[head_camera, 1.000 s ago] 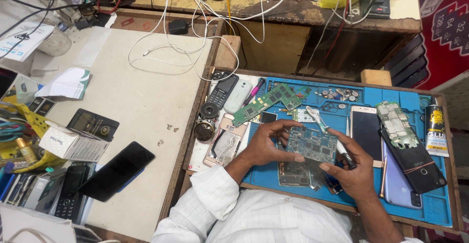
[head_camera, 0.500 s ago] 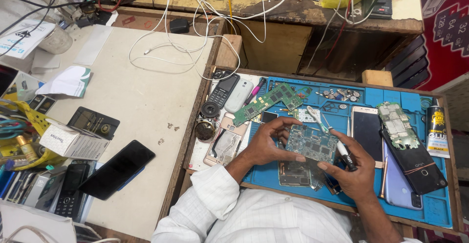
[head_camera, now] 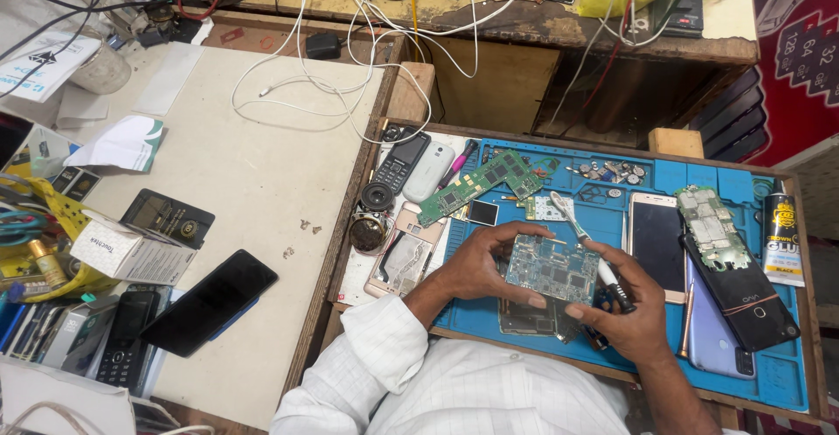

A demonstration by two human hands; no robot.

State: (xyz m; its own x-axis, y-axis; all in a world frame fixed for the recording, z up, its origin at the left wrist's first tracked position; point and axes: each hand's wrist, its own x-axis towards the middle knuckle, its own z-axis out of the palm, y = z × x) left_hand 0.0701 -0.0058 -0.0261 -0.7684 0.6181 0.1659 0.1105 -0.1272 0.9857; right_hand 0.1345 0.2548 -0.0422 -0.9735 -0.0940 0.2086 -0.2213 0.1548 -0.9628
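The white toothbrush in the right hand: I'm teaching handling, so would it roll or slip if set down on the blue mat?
The toothbrush looks thin, stiff and light, so the right hand probably needs little grip. Its bristled head likely stops it rolling. The blue mat looks rubbery with raised ridges, so sliding seems unlikely.

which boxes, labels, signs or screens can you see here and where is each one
Small carton: left table edge, white, oblong, lying flat.
Black smartphone: left table, dark screen up, tilted.
Keypad phone: lower left, black, dark screen.
White-framed phone: blue mat, right of the right hand, screen dark.
Glue tube: mat's right edge, black with a yellow label.
Red sign: upper right wall, pale markings.
Leaflet: upper left, white and blue.
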